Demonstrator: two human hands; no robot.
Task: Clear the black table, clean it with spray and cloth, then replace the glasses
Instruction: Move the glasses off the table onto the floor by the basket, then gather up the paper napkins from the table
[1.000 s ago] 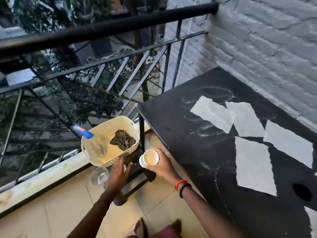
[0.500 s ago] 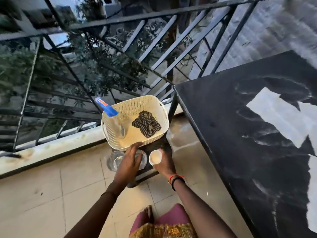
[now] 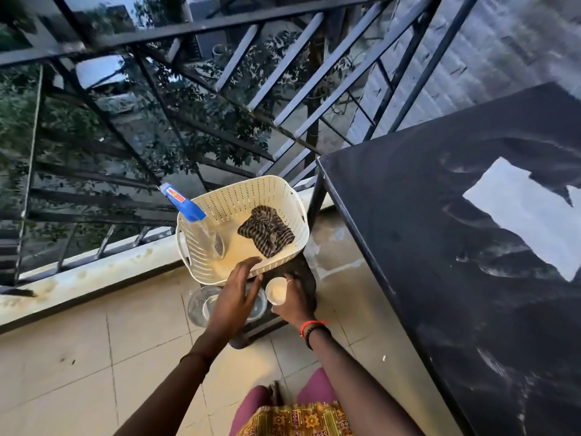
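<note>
Looking down at a balcony floor beside the black table (image 3: 440, 247), which is sitting on the right with white reflective patches and smeary wipe marks across its top. Sitting just left of the table's near-left corner: a cream perforated basket (image 3: 283, 196) perched on a small dark stool (image 3: 301, 272). Holding two things inside, that basket: a striped cloth (image 3: 265, 231) bunched on the right, and a clear spray bottle (image 3: 207, 237) with a blue trigger head leaning against the left wall.

Gripping a small white cup (image 3: 276, 291) with the right hand (image 3: 295, 302), fingers curled around its side, right over the stool's near edge. Hovering with the left hand (image 3: 237, 294), fingers spread and relaxed, not grasping anything, just above clear glasses (image 3: 201, 305) resting low down by the stool's left side.
</note>
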